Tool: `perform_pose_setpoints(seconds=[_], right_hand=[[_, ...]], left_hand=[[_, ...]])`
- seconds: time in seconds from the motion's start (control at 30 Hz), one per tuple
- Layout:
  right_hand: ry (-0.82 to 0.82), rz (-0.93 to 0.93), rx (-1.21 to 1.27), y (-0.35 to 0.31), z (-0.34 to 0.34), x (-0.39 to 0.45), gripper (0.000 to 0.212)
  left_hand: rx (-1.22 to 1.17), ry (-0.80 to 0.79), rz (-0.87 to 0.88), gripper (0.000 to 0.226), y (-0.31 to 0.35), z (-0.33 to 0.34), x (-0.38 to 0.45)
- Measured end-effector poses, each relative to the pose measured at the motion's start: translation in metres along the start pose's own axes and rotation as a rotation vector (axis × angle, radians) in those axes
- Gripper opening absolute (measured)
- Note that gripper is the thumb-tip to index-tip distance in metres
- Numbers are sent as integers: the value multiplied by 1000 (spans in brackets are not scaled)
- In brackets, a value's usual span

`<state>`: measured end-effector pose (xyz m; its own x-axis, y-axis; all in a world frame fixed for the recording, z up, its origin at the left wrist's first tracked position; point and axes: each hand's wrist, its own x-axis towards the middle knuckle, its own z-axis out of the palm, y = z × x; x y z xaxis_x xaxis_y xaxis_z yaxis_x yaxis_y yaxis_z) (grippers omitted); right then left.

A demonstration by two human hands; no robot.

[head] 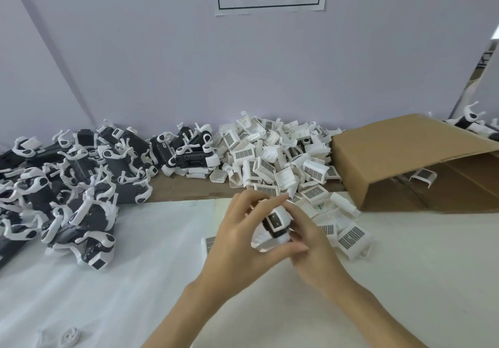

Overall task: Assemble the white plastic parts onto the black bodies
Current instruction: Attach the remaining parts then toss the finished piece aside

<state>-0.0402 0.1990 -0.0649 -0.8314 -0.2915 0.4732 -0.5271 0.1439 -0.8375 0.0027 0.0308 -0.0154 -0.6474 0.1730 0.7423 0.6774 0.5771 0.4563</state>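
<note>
Head view shows a small black body (274, 222) with a white part (283, 214) capped over its upper end and a white curved piece below it, held above the white sheet (135, 266) near the middle of the table. Its black face carries a pale rectangular window. To the far left lies a heap of bodies (67, 185), black with white hooked arms, spilling from the wall down onto the sheet. Behind the hands sits a heap of white parts (278, 158), boxy shells with dark gridded faces, some sliding forward to lie just beside the right wrist. A cardboard box (405, 158) lies tipped on its side at the right, its open mouth facing the camera and touching the white heap. Open room is the bare sheet in front, left of the forearms and right of them below the box; a small white disc (70, 338) rests near the bottom left edge. The left hand (237, 237) curls round the item from the left, fingertips pinching its top. The right hand (307, 242) grips it from the right, thumb across the lower white piece; motion blur makes the exact finger contact hard to judge.
</note>
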Motion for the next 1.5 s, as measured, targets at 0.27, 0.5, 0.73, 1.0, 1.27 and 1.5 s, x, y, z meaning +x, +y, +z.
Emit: perform_pose_setpoints(seconds=[0.27,0.5,0.73,1.0,1.27,1.5], right_hand=[[124,-49,-73,-15,-4,1,58],[214,-198,-388,-24,-2,-5,50],[-36,-224,-339,-26,16,-13,74],[65,-201,-255,-26,16,-8,72],[160,-475,-645,-22,-20,5,78],[36,199,270,-38,-3,3,102]], left_hand=[[-344,-21,-312,39,-2,-15,6],[-493,164,-561,52,-5,-8,4],[-526,528,-703,64,-20,-17,4],[-482,417,-682,56,-27,-16,5],[-634,78,-883,66,-23,-16,11],[-592,196,-771,45,-35,-19,10]])
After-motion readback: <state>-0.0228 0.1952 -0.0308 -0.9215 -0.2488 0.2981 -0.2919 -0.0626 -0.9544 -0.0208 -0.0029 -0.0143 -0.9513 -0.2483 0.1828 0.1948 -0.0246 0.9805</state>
